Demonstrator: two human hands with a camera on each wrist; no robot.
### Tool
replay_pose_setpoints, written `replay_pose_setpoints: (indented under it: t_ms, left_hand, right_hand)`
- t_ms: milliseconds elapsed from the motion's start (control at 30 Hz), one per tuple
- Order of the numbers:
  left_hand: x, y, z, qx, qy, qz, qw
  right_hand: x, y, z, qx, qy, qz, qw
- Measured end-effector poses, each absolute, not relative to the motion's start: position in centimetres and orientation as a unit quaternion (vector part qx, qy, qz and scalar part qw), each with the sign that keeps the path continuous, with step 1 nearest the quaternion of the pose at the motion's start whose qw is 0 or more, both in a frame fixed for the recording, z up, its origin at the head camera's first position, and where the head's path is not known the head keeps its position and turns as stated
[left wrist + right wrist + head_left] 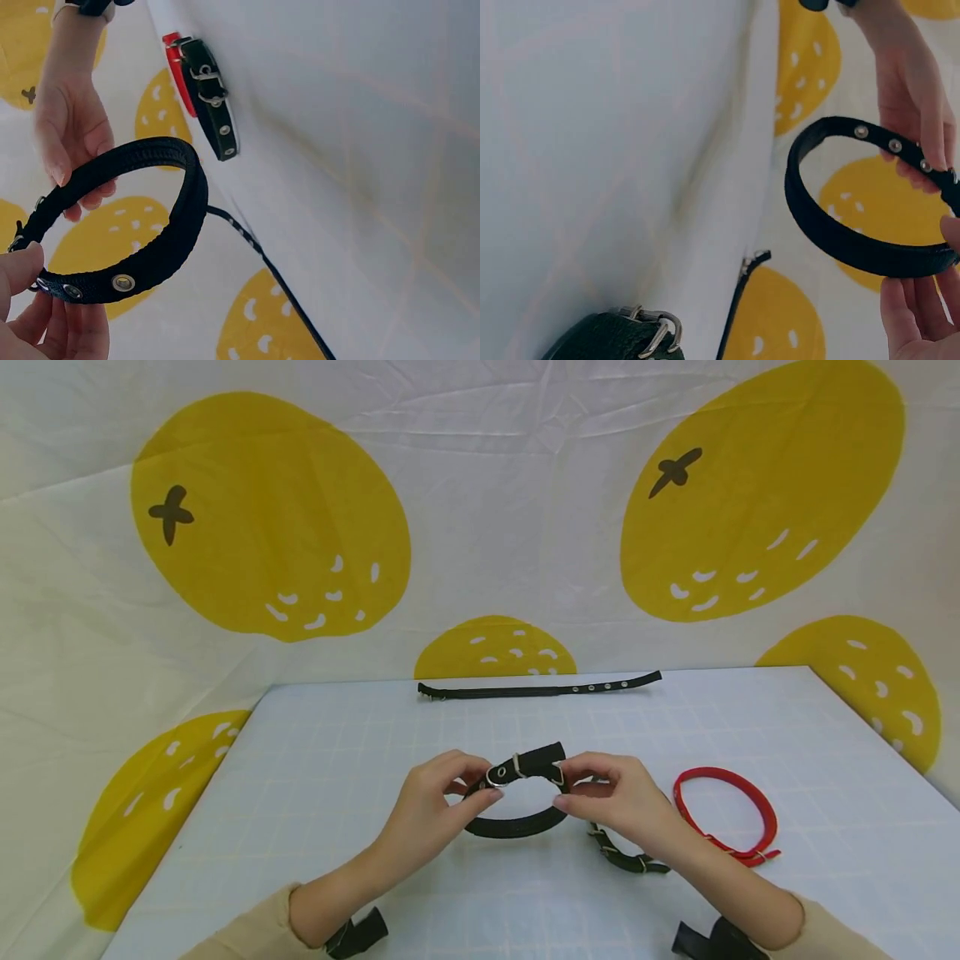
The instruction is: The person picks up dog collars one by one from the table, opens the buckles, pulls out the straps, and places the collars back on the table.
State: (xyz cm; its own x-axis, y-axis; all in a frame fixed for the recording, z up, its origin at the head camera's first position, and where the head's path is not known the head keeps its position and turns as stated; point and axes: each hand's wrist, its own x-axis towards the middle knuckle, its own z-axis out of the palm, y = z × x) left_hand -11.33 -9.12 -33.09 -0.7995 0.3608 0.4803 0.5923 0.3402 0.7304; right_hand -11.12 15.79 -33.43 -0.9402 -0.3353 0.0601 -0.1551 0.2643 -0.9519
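A black collar (517, 827), buckled into a ring, is held up above the table by both hands. My left hand (442, 793) pinches its left side between thumb and fingers, next to a metal ring and eyelet. Opposite, my right hand (615, 797) pinches the right side near the buckle. The strap's end sticks up along the top of the loop in the head view. Metal eyelets (123, 283) show on the collar's band in the left wrist view. Partly hidden below my right hand, a dark collar (626, 860) with metal fittings lies on the table.
A red collar (768, 814) lies looped on the table at the right, beyond my right forearm. Along the far edge, another black collar (510, 692) is stretched out flat. Behind the white table (300, 727) hangs a white cloth with yellow fruit shapes.
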Motion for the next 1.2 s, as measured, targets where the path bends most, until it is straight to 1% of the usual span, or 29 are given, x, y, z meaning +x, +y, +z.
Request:
replay_pose_setpoints:
  t_ms: [167, 567, 833, 1200]
  left_hand:
    - [-11.3, -9.0, -33.2, -0.297, -0.810, -0.493, 0.112]
    - [-10.8, -9.0, -33.4, -0.308, -0.809, -0.490, 0.100]
    - [-10.6, -9.2, -33.4, -0.307, -0.803, -0.501, 0.101]
    - [-10.3, -9.7, -33.1, -0.303, -0.786, -0.531, 0.090]
  right_hand:
    - [-11.4, 15.0, -32.8, -0.158, 0.792, -0.585, 0.073]
    - [-11.2, 14.0, -31.8, -0.213, 0.789, -0.574, 0.048]
    - [-11.0, 14.4, -31.2, -0.198, 0.787, -0.583, 0.050]
    - [-10.7, 15.2, -31.0, -0.192, 0.788, -0.584, 0.041]
